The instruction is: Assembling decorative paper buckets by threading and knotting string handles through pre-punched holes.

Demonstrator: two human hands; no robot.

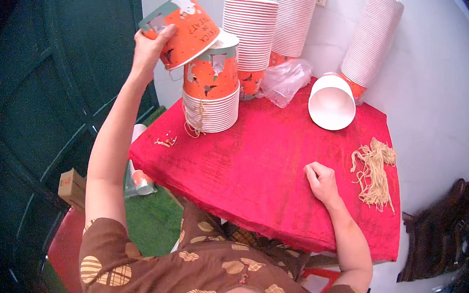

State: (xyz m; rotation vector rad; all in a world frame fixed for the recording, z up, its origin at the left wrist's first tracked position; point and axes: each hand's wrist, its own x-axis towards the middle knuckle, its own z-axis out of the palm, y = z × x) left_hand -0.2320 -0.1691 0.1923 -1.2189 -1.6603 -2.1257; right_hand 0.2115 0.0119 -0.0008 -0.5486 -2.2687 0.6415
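Note:
My left hand (150, 52) is raised at the far left and grips an orange paper bucket (191, 33) with a green band and ghost and bat pictures. The bucket is tilted, touching or just above the top of a stack of upside-down paper buckets (213, 108). Thin tan strings hang down the side of that stack. On the red table, my right hand (321, 181) rests as a closed fist, with nothing seen in it. Right of it lies a bundle of tan strings (376, 174). A white paper bucket (332, 104) lies on its side, its open mouth toward me.
Tall stacks of nested paper buckets (251, 32) stand along the back of the red cloth-covered table (258, 161). One leaning stack (372, 34) is at the right. Crumpled clear plastic (286, 80) lies between them. A cardboard box (72, 188) sits at the left.

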